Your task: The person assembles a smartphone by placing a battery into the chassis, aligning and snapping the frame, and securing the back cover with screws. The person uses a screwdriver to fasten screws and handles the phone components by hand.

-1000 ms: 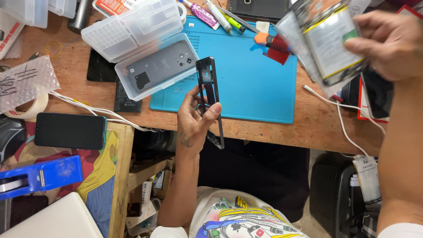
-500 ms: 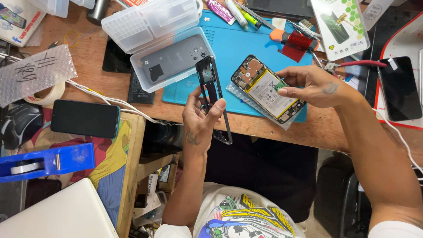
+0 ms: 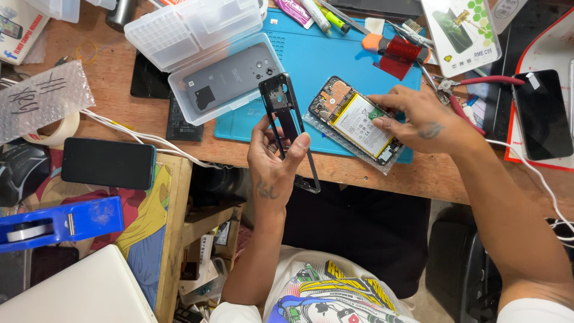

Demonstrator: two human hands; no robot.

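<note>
Two bare hands work over a cluttered wooden bench point(image 3: 107, 96), seen from above. A blue mat point(image 3: 335, 66) lies on the bench and serves as the landmark for everything else.

On the near right part of the mat rests an opened phone point(image 3: 357, 121), its back cover off so the pale battery and circuit parts show; it lies on a clear plastic sleeve, tilted diagonally. The right hand point(image 3: 418, 116) rests on the phone's far right edge, fingertips pressed down on the battery, so its grip is flat against the phone and not closed around it.

At the near left edge of the mat, the left hand point(image 3: 272, 164) holds up a black phone frame point(image 3: 287, 125), an empty rectangular rim. Thumb and fingers are clamped on the frame's long sides, and its lower end hangs past the bench edge.

Left of the mat sits a clear plastic case point(image 3: 203, 57) with its lid open, holding a grey phone back cover point(image 3: 230, 78). Further left, on a lower shelf, lies a dark phone point(image 3: 107, 162). On the mat's far side lies an orange-handled tool point(image 3: 388, 46), and to the mat's right, red-handled pliers point(image 3: 478, 84).
</note>
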